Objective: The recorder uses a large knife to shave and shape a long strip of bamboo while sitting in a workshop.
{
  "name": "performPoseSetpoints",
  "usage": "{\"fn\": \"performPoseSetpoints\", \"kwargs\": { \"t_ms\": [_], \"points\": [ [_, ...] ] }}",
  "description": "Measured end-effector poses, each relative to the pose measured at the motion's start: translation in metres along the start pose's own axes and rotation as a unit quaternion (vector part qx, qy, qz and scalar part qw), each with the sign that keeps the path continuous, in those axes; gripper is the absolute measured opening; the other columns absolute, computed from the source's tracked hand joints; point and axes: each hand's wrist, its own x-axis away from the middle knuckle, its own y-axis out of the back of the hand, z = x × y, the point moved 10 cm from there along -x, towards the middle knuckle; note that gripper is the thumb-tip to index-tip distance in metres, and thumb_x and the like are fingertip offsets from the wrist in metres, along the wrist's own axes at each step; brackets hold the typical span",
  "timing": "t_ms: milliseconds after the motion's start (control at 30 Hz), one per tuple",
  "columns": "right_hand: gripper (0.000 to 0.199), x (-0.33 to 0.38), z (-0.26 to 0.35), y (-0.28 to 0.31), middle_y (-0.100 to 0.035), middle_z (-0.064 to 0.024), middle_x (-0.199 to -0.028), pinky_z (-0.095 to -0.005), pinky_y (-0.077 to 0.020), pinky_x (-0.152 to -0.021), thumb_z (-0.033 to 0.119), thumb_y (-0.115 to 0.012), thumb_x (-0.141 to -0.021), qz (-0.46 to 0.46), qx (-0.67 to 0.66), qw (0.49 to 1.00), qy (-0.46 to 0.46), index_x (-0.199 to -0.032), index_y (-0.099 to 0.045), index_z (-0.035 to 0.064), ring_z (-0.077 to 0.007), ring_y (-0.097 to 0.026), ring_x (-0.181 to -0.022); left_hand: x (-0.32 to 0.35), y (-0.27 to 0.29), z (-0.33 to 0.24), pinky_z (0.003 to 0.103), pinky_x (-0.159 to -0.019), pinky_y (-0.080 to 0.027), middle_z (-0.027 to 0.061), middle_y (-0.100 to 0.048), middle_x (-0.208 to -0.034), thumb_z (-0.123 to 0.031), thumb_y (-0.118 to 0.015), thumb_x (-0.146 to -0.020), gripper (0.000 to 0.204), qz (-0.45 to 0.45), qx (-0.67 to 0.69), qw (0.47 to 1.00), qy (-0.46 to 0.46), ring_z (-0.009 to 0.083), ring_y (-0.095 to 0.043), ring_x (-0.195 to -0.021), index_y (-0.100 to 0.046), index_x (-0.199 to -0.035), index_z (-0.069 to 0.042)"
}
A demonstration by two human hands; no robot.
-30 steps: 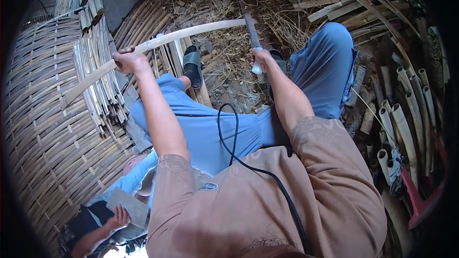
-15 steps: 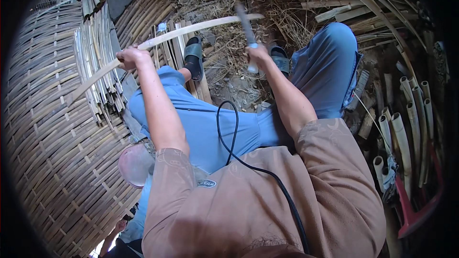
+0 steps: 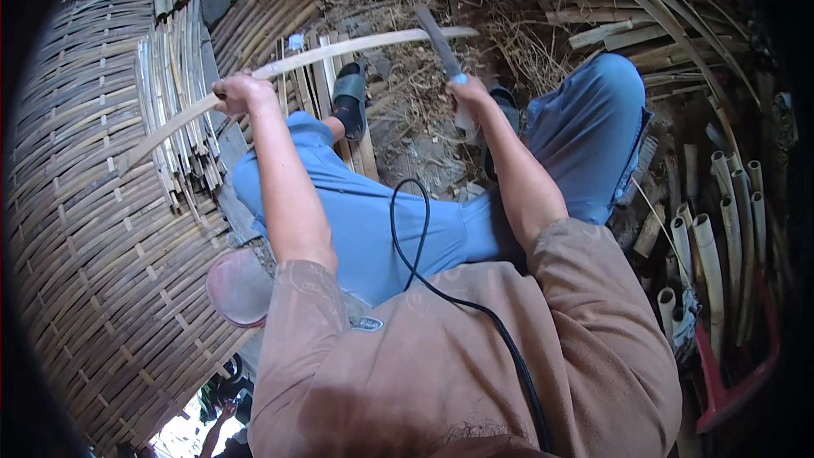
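Observation:
A long pale bamboo strip (image 3: 339,49) slants up from the woven mat on the left to beyond my feet, with my left hand (image 3: 244,93) closed around it about a third of the way along. Closed on the handle of a knife (image 3: 438,41), my right hand (image 3: 469,100) is beside the strip's far end. The grey blade points up and away, crossing the strip near that end; whether it touches the strip I cannot tell. Pale blue wrapping shows where blade and handle meet.
Woven bamboo matting (image 3: 85,229) spans the left, with a bundle of thin strips (image 3: 174,110) on it. Cut bamboo tubes (image 3: 708,263) and a red-framed saw (image 3: 721,399) are at the right. Shavings (image 3: 407,110) litter the ground by my sandals (image 3: 349,93). A black cable (image 3: 475,305) crosses my lap.
The knife has shifted slightly right and its blade leans more to the left. The strip has slid a little to the right with my left hand still around it.

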Motion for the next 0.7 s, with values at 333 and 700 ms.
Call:
{"fn": "performPoseSetpoints", "kwargs": {
  "t_ms": [333,700],
  "points": [
    [0.015,-0.005,0.012,-0.036,-0.061,-0.0067,-0.066,-0.0396,-0.0515,-0.047,0.016,-0.069,-0.087,0.122,-0.04,0.992,0.009,-0.085,-0.061,0.0036,-0.0211,-0.061,-0.051,0.019,-0.014,-0.011,0.036,-0.049,-0.046,0.0194,-0.058,-0.1,-0.023,-0.055,-0.103,0.059,0.013,0.032,0.999,-0.008,0.0224,-0.054,-0.061,-0.027,-0.153,-0.006],
    [0.023,0.013,0.031,-0.06,-0.067,-0.0092,-0.07,-0.0418,-0.0532,-0.051,0.023,-0.069,-0.089,0.151,0.041,0.982,0.101,-0.083,-0.066,0.0017,-0.0207,-0.066,-0.056,0.016,-0.005,-0.008,0.046,-0.082,-0.054,0.0235,-0.061,-0.131,-0.029,-0.054,-0.105,0.057,-0.051,-0.041,0.998,-0.013,0.0348,-0.064,-0.103,-0.035,-0.152,-0.002]
  ]
}}
